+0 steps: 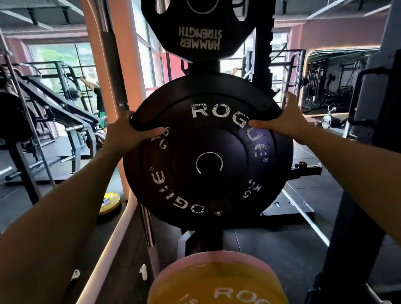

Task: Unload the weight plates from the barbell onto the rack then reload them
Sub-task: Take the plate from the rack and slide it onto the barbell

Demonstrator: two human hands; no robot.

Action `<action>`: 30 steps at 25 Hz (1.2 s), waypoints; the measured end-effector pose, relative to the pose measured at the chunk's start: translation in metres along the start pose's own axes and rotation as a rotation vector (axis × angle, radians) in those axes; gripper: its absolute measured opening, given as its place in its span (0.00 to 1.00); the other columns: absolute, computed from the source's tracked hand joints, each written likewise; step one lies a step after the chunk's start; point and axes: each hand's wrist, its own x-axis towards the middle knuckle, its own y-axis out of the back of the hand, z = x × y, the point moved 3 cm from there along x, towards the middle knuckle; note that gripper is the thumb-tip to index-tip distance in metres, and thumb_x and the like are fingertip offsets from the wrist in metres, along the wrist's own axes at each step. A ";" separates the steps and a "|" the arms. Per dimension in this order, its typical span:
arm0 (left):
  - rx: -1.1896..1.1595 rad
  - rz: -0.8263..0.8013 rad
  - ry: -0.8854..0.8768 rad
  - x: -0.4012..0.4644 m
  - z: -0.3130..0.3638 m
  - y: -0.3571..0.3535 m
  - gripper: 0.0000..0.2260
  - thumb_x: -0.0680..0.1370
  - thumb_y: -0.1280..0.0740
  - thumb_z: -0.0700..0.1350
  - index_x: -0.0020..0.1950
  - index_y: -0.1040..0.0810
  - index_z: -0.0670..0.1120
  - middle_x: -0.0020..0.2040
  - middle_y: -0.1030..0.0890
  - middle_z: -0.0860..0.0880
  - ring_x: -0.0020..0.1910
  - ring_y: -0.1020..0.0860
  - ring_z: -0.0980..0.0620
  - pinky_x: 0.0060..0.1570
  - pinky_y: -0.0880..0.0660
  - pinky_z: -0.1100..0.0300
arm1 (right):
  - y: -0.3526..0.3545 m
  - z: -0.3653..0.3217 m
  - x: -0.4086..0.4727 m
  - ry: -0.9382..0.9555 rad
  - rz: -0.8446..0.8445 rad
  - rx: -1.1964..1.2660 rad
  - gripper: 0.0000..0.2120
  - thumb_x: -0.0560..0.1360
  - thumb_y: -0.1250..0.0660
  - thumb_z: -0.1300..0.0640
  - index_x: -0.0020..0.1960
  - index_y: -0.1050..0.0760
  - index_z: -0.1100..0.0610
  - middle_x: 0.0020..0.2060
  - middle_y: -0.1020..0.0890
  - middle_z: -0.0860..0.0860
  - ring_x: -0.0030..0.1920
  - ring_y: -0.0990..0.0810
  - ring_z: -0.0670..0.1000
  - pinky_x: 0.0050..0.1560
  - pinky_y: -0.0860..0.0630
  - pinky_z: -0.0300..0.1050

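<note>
Both grips clamped on black Rogue plate [208, 160]: left hand [126, 133] and right hand [286, 121] at upper rim, thumbs on face (plate on rack peg). Yellow plate [213, 292] below the grips; Hammer Strength plate [199, 22] above.

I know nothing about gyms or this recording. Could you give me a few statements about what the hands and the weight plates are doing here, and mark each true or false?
1. Both hands grip the black Rogue plate at its upper edge. True: the left hand and the right hand hold it on either side.
2. The plate being held is yellow. False: it is black; the yellow 15 plate sits lower down, nearer the camera.
3. A Hammer Strength plate hangs above the black Rogue plate. True.
4. The held plate lies flat on the floor. False: it stands upright, with a peg showing through its centre hole.
5. A yellow plate lies on the floor at the left. True.
</note>
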 end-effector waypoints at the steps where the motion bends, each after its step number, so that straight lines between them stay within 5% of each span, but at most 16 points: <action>1: 0.003 0.035 0.003 0.002 -0.003 -0.003 0.44 0.55 0.25 0.74 0.63 0.23 0.50 0.56 0.18 0.50 0.54 0.20 0.49 0.49 0.24 0.57 | -0.003 0.002 0.005 -0.020 -0.003 0.037 0.63 0.50 0.17 0.39 0.76 0.47 0.52 0.70 0.32 0.55 0.69 0.30 0.54 0.69 0.33 0.49; 5: -0.179 0.066 -0.031 0.002 -0.008 -0.014 0.40 0.55 0.23 0.72 0.61 0.20 0.53 0.53 0.18 0.55 0.50 0.20 0.55 0.47 0.26 0.63 | -0.007 0.003 0.014 -0.092 -0.132 0.051 0.37 0.43 0.19 0.36 0.49 0.19 0.47 0.46 0.17 0.42 0.47 0.18 0.43 0.47 0.24 0.38; 10: -0.236 0.067 -0.027 -0.013 -0.004 -0.009 0.26 0.56 0.21 0.66 0.49 0.19 0.58 0.40 0.18 0.64 0.40 0.20 0.68 0.41 0.25 0.67 | -0.003 -0.001 -0.007 -0.032 -0.103 0.024 0.34 0.50 0.18 0.37 0.53 0.20 0.46 0.42 0.18 0.42 0.43 0.20 0.40 0.42 0.26 0.34; 14: -0.229 0.109 -0.032 -0.035 0.008 0.003 0.28 0.54 0.20 0.68 0.49 0.20 0.58 0.42 0.18 0.63 0.41 0.22 0.68 0.40 0.28 0.67 | 0.009 0.000 -0.037 -0.018 -0.089 0.086 0.31 0.46 0.20 0.34 0.46 0.21 0.43 0.36 0.19 0.35 0.36 0.20 0.34 0.35 0.28 0.30; 18: -0.195 0.111 -0.025 -0.074 0.024 0.023 0.24 0.55 0.20 0.66 0.46 0.19 0.60 0.40 0.17 0.66 0.40 0.20 0.69 0.40 0.28 0.68 | 0.027 -0.006 -0.070 0.012 -0.075 0.083 0.37 0.46 0.20 0.33 0.51 0.20 0.46 0.42 0.17 0.40 0.42 0.18 0.40 0.42 0.24 0.37; 25: -0.130 0.153 0.029 -0.173 0.058 0.070 0.26 0.55 0.21 0.69 0.44 0.17 0.56 0.40 0.16 0.60 0.42 0.18 0.62 0.39 0.25 0.65 | 0.069 -0.032 -0.136 0.098 -0.170 0.068 0.21 0.50 0.20 0.33 0.37 0.20 0.40 0.36 0.19 0.33 0.39 0.22 0.31 0.41 0.27 0.34; 30: -0.025 0.209 0.029 -0.254 0.096 0.098 0.31 0.56 0.23 0.71 0.46 0.16 0.49 0.43 0.14 0.52 0.44 0.17 0.56 0.51 0.20 0.50 | 0.103 -0.028 -0.185 0.086 -0.301 0.102 0.33 0.51 0.20 0.35 0.52 0.17 0.48 0.48 0.15 0.44 0.48 0.17 0.44 0.54 0.22 0.44</action>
